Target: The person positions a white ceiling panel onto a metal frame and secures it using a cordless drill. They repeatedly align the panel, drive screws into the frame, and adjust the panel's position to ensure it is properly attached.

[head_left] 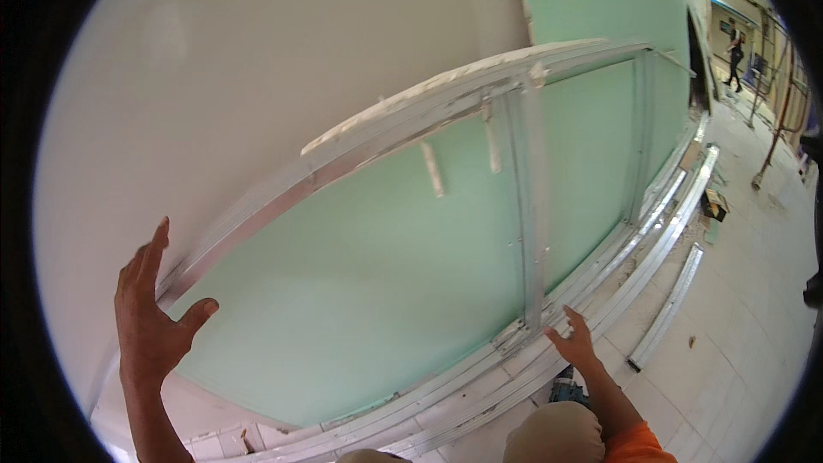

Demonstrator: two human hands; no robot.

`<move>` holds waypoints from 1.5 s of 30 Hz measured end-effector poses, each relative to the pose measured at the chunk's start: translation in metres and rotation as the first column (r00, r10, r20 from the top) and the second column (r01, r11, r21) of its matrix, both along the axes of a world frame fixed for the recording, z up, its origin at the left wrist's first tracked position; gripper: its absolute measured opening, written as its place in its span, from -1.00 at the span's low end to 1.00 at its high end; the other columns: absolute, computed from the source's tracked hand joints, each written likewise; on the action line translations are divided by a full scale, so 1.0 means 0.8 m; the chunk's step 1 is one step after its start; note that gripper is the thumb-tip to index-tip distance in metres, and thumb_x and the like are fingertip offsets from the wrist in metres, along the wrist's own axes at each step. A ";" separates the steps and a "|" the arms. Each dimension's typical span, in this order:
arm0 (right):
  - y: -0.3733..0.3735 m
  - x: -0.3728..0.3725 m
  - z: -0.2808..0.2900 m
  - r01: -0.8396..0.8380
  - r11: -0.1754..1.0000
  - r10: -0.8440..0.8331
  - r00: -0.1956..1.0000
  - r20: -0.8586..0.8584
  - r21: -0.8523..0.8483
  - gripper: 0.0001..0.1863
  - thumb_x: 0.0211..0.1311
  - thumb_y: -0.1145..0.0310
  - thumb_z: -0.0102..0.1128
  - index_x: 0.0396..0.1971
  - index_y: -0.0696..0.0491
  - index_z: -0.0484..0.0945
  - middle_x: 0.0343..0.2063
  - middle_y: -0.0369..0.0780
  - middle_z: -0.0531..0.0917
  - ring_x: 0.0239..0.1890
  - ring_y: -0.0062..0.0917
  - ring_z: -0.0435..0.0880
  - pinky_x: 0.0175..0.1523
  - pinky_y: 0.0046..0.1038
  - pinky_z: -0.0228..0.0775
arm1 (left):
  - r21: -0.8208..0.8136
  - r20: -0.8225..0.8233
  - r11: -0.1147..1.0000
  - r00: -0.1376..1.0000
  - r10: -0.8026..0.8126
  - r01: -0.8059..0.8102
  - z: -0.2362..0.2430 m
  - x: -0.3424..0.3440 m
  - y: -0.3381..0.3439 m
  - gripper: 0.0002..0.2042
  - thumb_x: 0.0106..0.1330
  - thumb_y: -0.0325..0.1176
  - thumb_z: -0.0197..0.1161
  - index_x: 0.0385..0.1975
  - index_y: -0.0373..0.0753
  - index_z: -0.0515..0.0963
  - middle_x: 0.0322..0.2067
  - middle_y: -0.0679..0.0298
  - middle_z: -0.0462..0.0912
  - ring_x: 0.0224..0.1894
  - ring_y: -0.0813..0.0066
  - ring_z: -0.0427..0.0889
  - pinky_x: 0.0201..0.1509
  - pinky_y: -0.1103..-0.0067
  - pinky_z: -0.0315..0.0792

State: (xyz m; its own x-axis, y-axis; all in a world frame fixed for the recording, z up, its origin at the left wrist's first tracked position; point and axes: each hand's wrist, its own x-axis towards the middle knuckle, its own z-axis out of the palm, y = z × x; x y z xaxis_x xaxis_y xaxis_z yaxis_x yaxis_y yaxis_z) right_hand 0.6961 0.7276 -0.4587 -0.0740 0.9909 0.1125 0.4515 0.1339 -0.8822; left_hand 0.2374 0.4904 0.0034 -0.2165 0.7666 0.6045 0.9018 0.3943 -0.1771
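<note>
A low metal stud frame stands against the wall, its top rail (283, 207) running up to the right and a vertical stud (533, 206) joining it to the bottom track. Pale green board (369, 291) shows behind the frame. At the left end of the top rail is my left hand (156, 317), fingers and thumb spread, nothing in it; whether it touches the rail I cannot tell. My right hand (576, 343) reaches over the metal channels near the stud's foot, fingers apart and holding nothing. A teal power tool (566, 387) lies on the floor, partly hidden by my right forearm and knee.
A long metal channel (651, 249) runs along the floor beside the frame. A shorter channel (667, 307) lies on the white tiles (729, 326). Farther off are a small dark box (713, 205), red-brown scaffold poles (782, 124) and a standing person (735, 56).
</note>
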 end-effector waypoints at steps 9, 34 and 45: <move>0.064 -0.091 0.115 -0.135 0.990 0.138 0.970 -0.202 0.028 -0.19 0.15 0.08 0.46 0.28 0.21 0.32 0.13 0.06 0.54 0.21 -0.24 0.52 0.24 -0.31 0.36 | 0.013 -0.032 0.994 0.993 -0.112 0.112 0.002 0.008 0.022 -0.27 -0.13 -0.64 0.46 0.22 -0.26 0.49 -0.41 0.13 0.56 -0.30 0.17 0.54 -0.16 0.27 0.42; -0.062 -0.205 0.168 -0.446 0.845 0.382 0.890 0.251 0.296 -0.51 0.12 0.16 0.42 -0.12 0.24 0.57 -0.52 -0.01 0.67 -0.45 -0.06 0.70 -0.32 -0.19 0.56 | 0.025 -0.147 0.996 0.985 0.088 -0.086 -0.016 -0.194 -0.204 -0.30 0.03 -0.82 0.15 0.28 -0.26 0.42 -0.05 0.03 0.52 0.03 0.11 0.52 0.12 0.26 0.48; -0.003 -0.109 0.080 -0.195 0.968 0.197 0.980 0.002 0.159 -0.41 0.19 0.17 0.45 0.15 0.13 0.52 -0.10 -0.02 0.70 -0.17 -0.27 0.73 -0.05 -0.30 0.58 | -0.057 -0.003 0.973 0.975 0.223 -0.223 -0.039 -0.229 -0.173 -0.35 0.24 -0.08 0.30 0.37 0.01 0.35 0.36 0.16 0.36 0.41 0.06 0.29 0.43 0.04 0.24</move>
